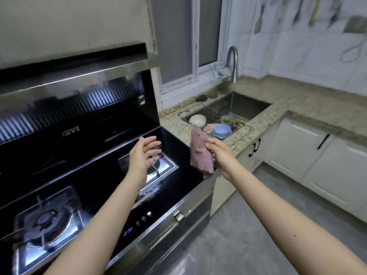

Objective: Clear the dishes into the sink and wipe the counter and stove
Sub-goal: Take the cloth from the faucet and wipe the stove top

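Right hand (pixel 219 153): grip clamped on a bunched purple cloth (pixel 200 153), fingers curled round its middle. Cloth hangs upright in the air, upper end above the fist, ragged lower end below it. It touches no surface; it hangs over the near right corner of the stove (pixel 99 175), where the stove meets the tabletop (pixel 178 126).

Left hand (pixel 143 153): grip apart, fingers straight and spread, palm turned toward the cloth. Holds nothing. It hovers over the stove's right burner (pixel 158 167), just left of the cloth, not touching it.

Sink (pixel 248 108), right of the stove and set into the speckled stone tabletop: dishes lie at its near left end. A white bowl (pixel 197 120) sits furthest left; a blue bowl (pixel 221 131) sits nearest the cloth, stacked on other ware I cannot make out; a green bowl (pixel 227 119) lies behind the blue one. A thin stream of water runs from the faucet (pixel 233 64) into the basin.

Stove: black glass top, left burner (pixel 47 217) near the lower left, lit control panel (pixel 139 223) on the front edge. A pale smear shows on the glass in front of the right burner.

White cabinet doors (pixel 297 147) stand under the tabletop right of the sink.
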